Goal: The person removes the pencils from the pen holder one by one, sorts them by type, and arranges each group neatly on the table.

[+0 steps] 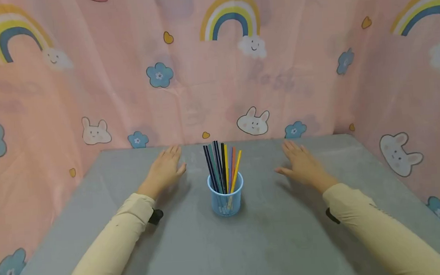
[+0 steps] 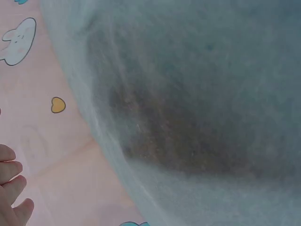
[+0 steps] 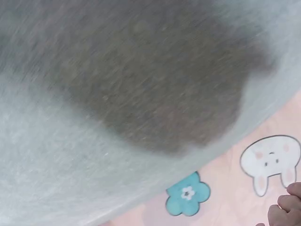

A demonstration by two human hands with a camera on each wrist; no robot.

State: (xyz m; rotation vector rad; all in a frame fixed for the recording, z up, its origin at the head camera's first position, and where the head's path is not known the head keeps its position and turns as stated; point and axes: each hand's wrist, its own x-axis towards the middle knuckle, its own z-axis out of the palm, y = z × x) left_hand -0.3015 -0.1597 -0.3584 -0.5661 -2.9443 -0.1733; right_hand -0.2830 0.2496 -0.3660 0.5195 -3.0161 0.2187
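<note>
A little light blue cup [image 1: 226, 206] stands upright on the grey table [image 1: 228, 256], right between the person's two hands and apart from both. It is round, with a smooth rim at the top, and its side lets some light through, so the bottoms of the sticks [image 1: 223, 167] inside show as pale lines. The sticks are long, thin and straight, and they poke up high above the rim. On the left they are dark blue and blue-green, then comes black, and on the right there are yellow, purple and orange ones. One yellow stick [image 1: 237, 170] in front leans over to the right. It is hard to tell whether they are pencils or just plain sticks. The left hand [image 1: 164, 169] is left of the cup, fingers stretched out flat, with its thumb pointing toward the cup. The right hand [image 1: 303, 163] is on the other side, also with long, straight fingers and its thumb toward the cup. Both hands are bare of things, and dark shadows fall near them on the table.
</note>
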